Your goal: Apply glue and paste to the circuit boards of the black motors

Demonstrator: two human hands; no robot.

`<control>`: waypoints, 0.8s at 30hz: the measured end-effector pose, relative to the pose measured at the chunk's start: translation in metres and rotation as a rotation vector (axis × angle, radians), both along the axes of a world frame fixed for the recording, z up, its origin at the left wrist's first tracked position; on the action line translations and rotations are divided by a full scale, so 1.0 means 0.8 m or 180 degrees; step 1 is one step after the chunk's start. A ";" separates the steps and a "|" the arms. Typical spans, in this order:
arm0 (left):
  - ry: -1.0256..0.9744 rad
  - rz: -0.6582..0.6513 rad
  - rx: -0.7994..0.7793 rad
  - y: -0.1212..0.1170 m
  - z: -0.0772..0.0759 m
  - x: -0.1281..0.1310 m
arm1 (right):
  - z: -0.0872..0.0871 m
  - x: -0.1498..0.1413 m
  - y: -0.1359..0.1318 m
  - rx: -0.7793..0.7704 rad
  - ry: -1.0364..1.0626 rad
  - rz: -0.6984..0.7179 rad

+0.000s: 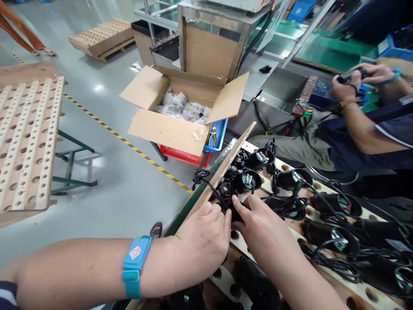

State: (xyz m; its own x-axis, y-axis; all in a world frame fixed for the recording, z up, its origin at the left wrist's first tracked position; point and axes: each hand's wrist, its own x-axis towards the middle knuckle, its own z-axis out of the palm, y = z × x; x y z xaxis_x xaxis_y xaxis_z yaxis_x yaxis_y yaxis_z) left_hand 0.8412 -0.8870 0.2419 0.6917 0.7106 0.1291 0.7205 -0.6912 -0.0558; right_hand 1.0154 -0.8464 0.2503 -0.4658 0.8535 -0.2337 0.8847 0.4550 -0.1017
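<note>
My left hand (201,241), with a blue wrist strap (134,267), and my right hand (261,230) meet over a small black part (229,210) at the near edge of a perforated wooden board (322,258). Both hands have fingers curled and pinched on that black part. Several black cylindrical housings (292,178) with cables lie on the board just beyond my fingers. A wooden slat (222,170) leans along the board's left edge, beside my left hand.
An open cardboard box (167,129) of bagged parts sits on a red crate, with pliers in a blue bin (213,137). Another person (364,129) sits at right, hands on a black object. A holed wooden rack (29,142) stands left on the grey floor.
</note>
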 end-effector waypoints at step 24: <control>-0.0158 -0.0029 0.0118 0.005 -0.005 0.008 | 0.005 0.013 0.027 -0.1007 0.0741 -0.1830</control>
State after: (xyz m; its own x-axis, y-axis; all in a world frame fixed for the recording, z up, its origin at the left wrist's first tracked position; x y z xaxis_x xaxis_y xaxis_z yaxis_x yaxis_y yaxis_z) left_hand 0.8479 -0.8829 0.2379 0.6902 0.6984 0.1894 0.7167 -0.6958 -0.0459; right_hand 1.0255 -0.8250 0.2547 -0.0283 0.8870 -0.4608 0.9154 -0.1621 -0.3683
